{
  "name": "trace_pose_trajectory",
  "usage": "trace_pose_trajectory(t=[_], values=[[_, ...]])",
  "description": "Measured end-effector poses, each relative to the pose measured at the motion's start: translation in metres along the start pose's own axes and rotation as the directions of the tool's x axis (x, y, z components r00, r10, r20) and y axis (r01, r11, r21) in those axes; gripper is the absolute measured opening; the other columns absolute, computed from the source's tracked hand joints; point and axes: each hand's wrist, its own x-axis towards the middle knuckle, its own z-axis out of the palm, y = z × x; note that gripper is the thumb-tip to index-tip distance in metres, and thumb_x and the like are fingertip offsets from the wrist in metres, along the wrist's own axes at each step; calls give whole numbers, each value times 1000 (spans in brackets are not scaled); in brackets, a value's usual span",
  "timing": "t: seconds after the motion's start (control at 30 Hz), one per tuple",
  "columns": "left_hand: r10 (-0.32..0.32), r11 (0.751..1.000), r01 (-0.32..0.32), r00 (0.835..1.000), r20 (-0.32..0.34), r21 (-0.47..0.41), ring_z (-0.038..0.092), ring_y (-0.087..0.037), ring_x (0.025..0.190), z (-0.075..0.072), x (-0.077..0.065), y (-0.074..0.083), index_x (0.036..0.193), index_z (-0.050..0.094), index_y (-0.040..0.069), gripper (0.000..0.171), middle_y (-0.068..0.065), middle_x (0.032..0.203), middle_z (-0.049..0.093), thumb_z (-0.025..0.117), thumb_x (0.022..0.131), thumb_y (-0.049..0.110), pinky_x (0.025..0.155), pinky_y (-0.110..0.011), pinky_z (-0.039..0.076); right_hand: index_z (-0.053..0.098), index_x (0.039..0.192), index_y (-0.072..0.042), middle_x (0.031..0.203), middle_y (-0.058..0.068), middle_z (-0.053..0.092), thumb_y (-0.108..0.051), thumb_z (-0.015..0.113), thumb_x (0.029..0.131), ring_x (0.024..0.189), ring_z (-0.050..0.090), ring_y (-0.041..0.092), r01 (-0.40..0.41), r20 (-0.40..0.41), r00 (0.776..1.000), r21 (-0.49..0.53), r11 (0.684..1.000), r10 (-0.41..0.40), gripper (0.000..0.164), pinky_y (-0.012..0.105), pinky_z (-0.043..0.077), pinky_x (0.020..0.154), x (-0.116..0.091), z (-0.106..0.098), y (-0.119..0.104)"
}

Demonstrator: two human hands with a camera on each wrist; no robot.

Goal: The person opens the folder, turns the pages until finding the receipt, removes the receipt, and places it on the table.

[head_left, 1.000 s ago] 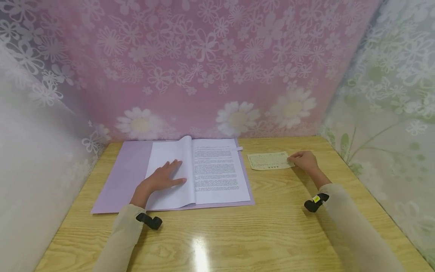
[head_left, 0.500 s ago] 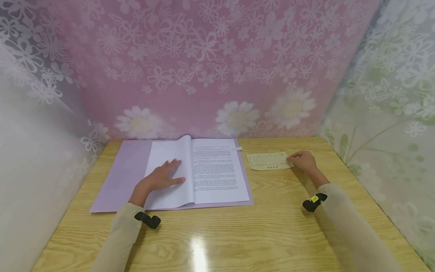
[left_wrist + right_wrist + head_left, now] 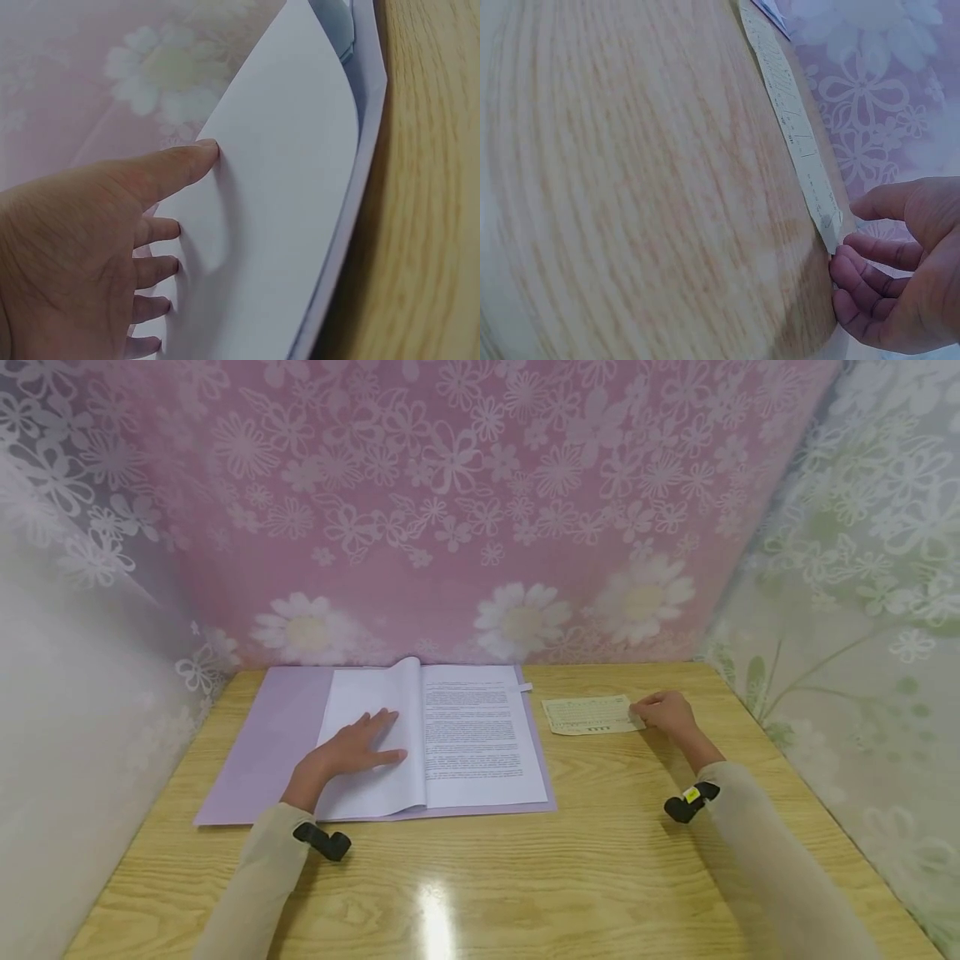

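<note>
Spread across a white page on the left, my left hand [image 3: 352, 750] has its fingers straight and holds the sheet down. The page belongs to an open lilac folder [image 3: 243, 752], whose printed sheet [image 3: 472, 735] shows at the right. In the left wrist view, the thumb and fingertips touch the blank page [image 3: 292, 142]. My right hand [image 3: 670, 714] pinches the right end of a pale yellow printed slip [image 3: 585, 714]. The right wrist view has this slip [image 3: 795, 142] along the tabletop, its near corner at the fingertips of my right hand [image 3: 907, 262].
A wooden table [image 3: 525, 877] lies under everything, with a glare spot near its front. A pink floral wall [image 3: 450, 527] stands right behind the folder, and pale patterned walls [image 3: 862, 652] close in both sides. A small white tab [image 3: 525, 687] sticks out of the folder's right edge.
</note>
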Motion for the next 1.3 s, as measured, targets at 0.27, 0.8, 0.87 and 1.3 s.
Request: trace_pose_trajectory(t=[0.27, 0.8, 0.87, 1.3], values=[[18, 1000, -18, 1000, -16, 24, 11, -47, 156, -3, 2, -2, 164, 21, 12, 92, -18, 171, 15, 59, 96, 61, 123, -67, 18, 59, 132, 10, 118, 28, 67, -32, 58, 103, 93, 68, 30, -1, 17, 1000, -21, 1000, 1, 51, 37, 58, 76, 6, -5, -7], [73, 991, -61, 992, -101, 122, 18, -48, 154, -11, 0, 6, 161, 29, 7, 87, -23, 168, 21, 61, 97, 57, 121, -66, 25, 53, 141, 6, 145, 34, 50, -35, 54, 105, 130, 51, 50, 113, -47, 993, 80, 990, -109, 54, 63, 46, 107, 7, -16, -69], [76, 991, -64, 992, -101, 120, 18, -48, 154, -13, 0, 9, 161, 29, 8, 87, -23, 168, 21, 61, 97, 57, 121, -66, 25, 53, 141, 4, 144, 33, 50, -36, 55, 105, 131, 50, 50, 129, -59, 991, 83, 988, -124, 55, 63, 45, 107, 6, -18, -79], [188, 971, -129, 935, -302, 203, 21, -46, 155, -43, 19, 37, 160, 32, 9, 81, -22, 168, 23, 59, 98, 55, 124, -66, 18, 55, 146, -11, 140, 23, 59, -35, 59, 104, 129, 55, 36, 368, -173, 925, 188, 911, -338, 49, 54, 46, 108, -5, -4, -146]])
